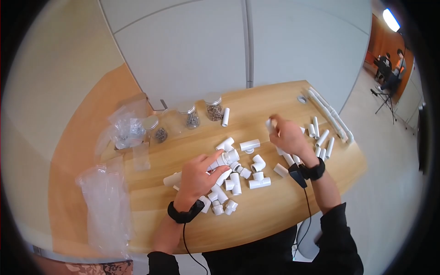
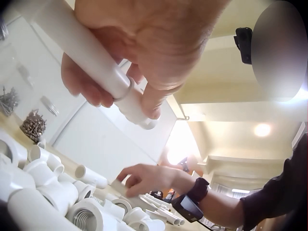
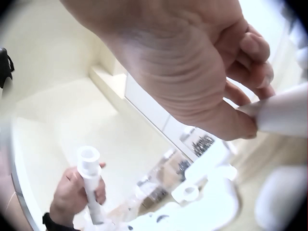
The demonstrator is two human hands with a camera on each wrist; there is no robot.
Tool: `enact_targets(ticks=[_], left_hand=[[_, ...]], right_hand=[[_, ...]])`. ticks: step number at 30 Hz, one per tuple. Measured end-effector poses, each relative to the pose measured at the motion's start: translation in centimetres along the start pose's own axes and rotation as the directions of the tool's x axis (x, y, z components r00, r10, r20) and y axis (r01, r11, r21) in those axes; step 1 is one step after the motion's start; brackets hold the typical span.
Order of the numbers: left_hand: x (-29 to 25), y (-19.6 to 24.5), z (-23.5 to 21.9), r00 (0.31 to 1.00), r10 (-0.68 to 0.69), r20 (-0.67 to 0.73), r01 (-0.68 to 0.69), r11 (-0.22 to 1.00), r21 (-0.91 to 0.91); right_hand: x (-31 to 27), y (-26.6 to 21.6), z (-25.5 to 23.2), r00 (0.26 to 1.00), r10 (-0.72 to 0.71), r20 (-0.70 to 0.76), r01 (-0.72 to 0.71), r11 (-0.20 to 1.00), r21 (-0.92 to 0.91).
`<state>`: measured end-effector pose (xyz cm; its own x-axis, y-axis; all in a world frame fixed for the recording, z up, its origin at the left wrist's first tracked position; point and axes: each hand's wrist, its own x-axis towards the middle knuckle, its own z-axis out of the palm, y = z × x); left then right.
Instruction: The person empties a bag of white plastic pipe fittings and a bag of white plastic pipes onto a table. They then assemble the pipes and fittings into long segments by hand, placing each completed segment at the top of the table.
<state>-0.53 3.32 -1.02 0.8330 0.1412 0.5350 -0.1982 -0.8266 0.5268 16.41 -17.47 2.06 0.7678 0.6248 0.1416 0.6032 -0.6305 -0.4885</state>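
Note:
My left hand [image 1: 198, 178] grips a white plastic pipe [image 2: 79, 45] above the pile of fittings. A white pipe fitting [image 3: 88, 160] is seated on one end of that pipe, with a thumb against it in the left wrist view. Over on the right side of the table, my right hand [image 1: 292, 137] pinches a short white pipe piece [image 3: 285, 111] between thumb and fingertips. Below and beside the left hand lie several white fittings, among them a tee [image 1: 260, 181] and an elbow [image 1: 258, 162].
Three lidded jars of screws [image 1: 213, 109] stand along the back, with a short pipe [image 1: 226, 117] beside them. Clear plastic bags [image 1: 103, 201] cover the left side. Several short pipes [image 1: 322, 137] lie at right, near a long jointed pipe [image 1: 337, 120]. Grey panels [image 1: 183, 50] rise behind.

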Motion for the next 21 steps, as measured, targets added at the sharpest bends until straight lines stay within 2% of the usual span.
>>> enact_targets(ticks=[1, 2, 3, 4, 5, 7, 9, 12, 14, 17, 21], left_hand=[[0.1, 0.0, -0.1, 1.0, -0.005, -0.01, 0.005, 1.0, 0.001], [0.2, 0.0, -0.2, 1.0, -0.005, -0.006, 0.005, 1.0, 0.009], [0.4, 0.0, -0.3, 1.0, -0.003, 0.0, 0.003, 1.0, 0.017], [0.5, 0.0, -0.4, 1.0, -0.001, -0.005, 0.002, 1.0, 0.02], [0.5, 0.0, -0.5, 1.0, -0.016, -0.016, 0.016, 1.0, -0.005], [0.5, 0.0, -0.9, 0.999, -0.035, -0.024, 0.034, 0.999, -0.021], [0.5, 0.1, -1.2, 0.996, -0.083, -0.021, 0.08, 0.991, -0.111], [0.5, -0.1, -1.4, 0.996, -0.092, -0.005, 0.091, 0.984, -0.152], [0.4, -0.4, -1.4, 0.995, -0.102, 0.008, 0.102, 0.977, -0.185], [0.4, -0.3, -1.6, 0.993, -0.112, 0.044, 0.119, 0.97, -0.212], [0.2, -0.4, -1.9, 0.992, -0.111, 0.059, 0.122, 0.963, -0.238]], right_hand=[[-0.4, -1.5, -1.4, 0.995, -0.001, -0.1, 0.031, 0.954, 0.299], [-0.7, -2.4, -1.9, 0.995, -0.009, -0.1, 0.038, 0.955, 0.295], [-1.2, -3.1, -2.0, 0.985, -0.04, -0.168, 0.135, 0.784, 0.606], [-1.5, -3.7, -1.8, 0.97, -0.045, -0.239, 0.228, 0.506, 0.832], [-1.6, -4.1, -1.2, 0.969, -0.049, -0.24, 0.232, 0.504, 0.832], [-1.4, -5.0, 0.1, 0.967, -0.115, -0.229, 0.255, 0.324, 0.911], [-1.1, -5.4, 0.9, 0.966, -0.121, -0.23, 0.257, 0.32, 0.912], [-0.9, -5.4, 1.8, 0.981, -0.108, -0.159, 0.186, 0.327, 0.926], [-0.8, -5.3, 2.3, 0.968, -0.132, -0.212, 0.242, 0.286, 0.927], [-0.9, -5.4, 2.9, 0.968, -0.13, -0.214, 0.243, 0.273, 0.931], [-1.2, -5.9, 3.8, 0.956, -0.14, -0.258, 0.289, 0.296, 0.91]])
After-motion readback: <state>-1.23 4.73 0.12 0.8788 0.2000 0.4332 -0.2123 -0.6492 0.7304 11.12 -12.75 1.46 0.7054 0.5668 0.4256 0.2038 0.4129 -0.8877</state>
